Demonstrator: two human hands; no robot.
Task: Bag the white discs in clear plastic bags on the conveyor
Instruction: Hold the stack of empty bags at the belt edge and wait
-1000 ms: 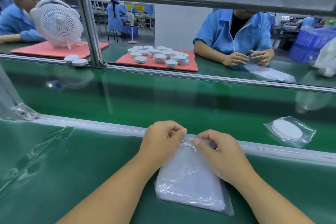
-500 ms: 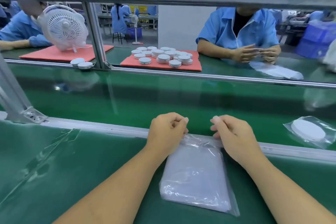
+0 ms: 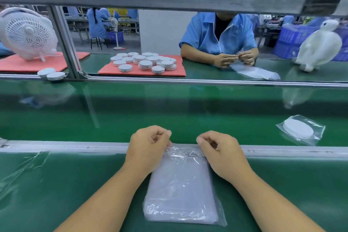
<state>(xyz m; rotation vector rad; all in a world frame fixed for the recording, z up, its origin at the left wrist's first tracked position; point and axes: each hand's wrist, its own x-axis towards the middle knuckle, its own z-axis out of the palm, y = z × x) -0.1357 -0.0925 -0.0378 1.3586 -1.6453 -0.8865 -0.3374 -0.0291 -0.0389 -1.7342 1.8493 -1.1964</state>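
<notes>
1. The green conveyor point(image 3: 169, 111) runs left to right across the middle of the scene, with a metal rail point(image 3: 75, 146) between it and your near bench point(image 3: 66, 184).
2. Across the conveyor, on the far bench, a person in a blue coat point(image 3: 218, 37) works at something small; to their left an orange mat point(image 3: 143, 71) carries the loose white discs point(image 3: 145, 61), well apart from you.
3. A white fan point(image 3: 28, 34) stands at far left on a second orange mat.
4. Directly in front of you, on the near bench, lies the stack of clear plastic bags point(image 3: 180, 190), its far end touching the rail.
5. One bagged disc point(image 3: 299, 129) already sits on the conveyor, to the right.
6. Your left hand point(image 3: 148, 149) is curled, its thumb and forefinger meeting above the far left corner of the stack. Your right hand point(image 3: 224, 154) is curled the same way at the far right corner. Whether either actually pinches film, the view does not show.
7. The step in hand looks like separating one bag from the stack. To do it well, rub only the topmost film between your fingertips until a single layer slips free, lift that one mouth open, and keep the rest of the stack flat.
</notes>
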